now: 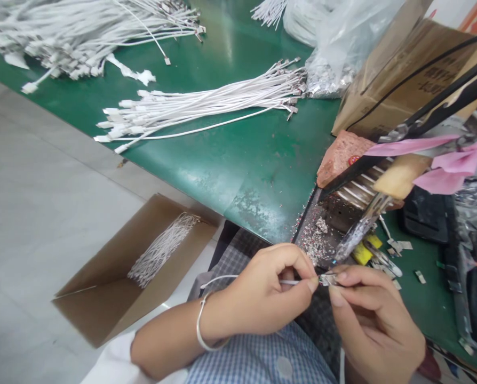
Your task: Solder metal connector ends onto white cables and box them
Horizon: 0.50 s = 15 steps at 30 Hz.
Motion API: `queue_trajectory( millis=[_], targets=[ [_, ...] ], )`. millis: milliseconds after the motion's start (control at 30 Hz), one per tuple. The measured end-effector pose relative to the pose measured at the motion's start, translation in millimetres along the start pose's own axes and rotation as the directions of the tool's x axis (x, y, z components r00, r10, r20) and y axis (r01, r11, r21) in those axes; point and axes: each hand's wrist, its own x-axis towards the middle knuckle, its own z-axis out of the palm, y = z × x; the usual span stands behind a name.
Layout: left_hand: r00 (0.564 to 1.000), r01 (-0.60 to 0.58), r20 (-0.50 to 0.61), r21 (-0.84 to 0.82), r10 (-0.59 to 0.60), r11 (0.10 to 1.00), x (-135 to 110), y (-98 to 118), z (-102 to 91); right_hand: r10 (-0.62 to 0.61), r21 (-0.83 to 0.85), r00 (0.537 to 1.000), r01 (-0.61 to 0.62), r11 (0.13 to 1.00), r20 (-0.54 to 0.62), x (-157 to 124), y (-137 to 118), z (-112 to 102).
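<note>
My left hand is closed in a pinch on a thin white cable, close to its end; the cable's other part trails left over my wrist. My right hand pinches a small metal connector between thumb and fingertips. The cable end and the connector meet between both hands, though the exact contact is too small to make out. Just above them, the tip of a soldering iron, mounted at a slant, points down toward the connector.
White cables lie bundled on the green table, with a larger pile behind. A cardboard box holding cables stands on the floor at left. At right are a reddish brick, a debris-covered tray and a carton.
</note>
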Motion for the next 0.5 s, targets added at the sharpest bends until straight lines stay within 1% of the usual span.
queue_trajectory(
  millis=[67, 133, 333, 400, 500],
  targets=[
    [0.994, 0.104, 0.034, -0.054, -0.103, 0.993, -0.9, 0.6, -1.0, -0.003, -0.002, 1.000, 0.003, 1.000, 0.005, 0.2, 0.1, -0.1],
    [0.988, 0.154, 0.039, -0.084, -0.151, 0.985, -1.7, 0.8, -1.0, -0.016, -0.004, 1.000, 0.016, 1.000, 0.014, 0.0, 0.7, 0.2],
    [0.998, 0.062, -0.017, -0.084, -0.064, 0.995, -1.4, 1.2, 1.7, -0.009, -0.004, 1.000, 0.009, 1.000, 0.004, -1.2, 1.5, 2.2],
    [0.998, 0.056, -0.021, -0.091, -0.058, 0.994, -1.0, 1.8, 2.0, -0.011, -0.010, 1.000, 0.011, 1.000, -0.001, -1.7, 1.0, 3.2],
    [0.996, 0.084, -0.028, -0.102, -0.087, 0.991, -0.6, 2.2, 2.5, -0.012, -0.003, 1.000, 0.011, 1.000, -0.008, -2.4, -0.3, 4.6]
  ],
)
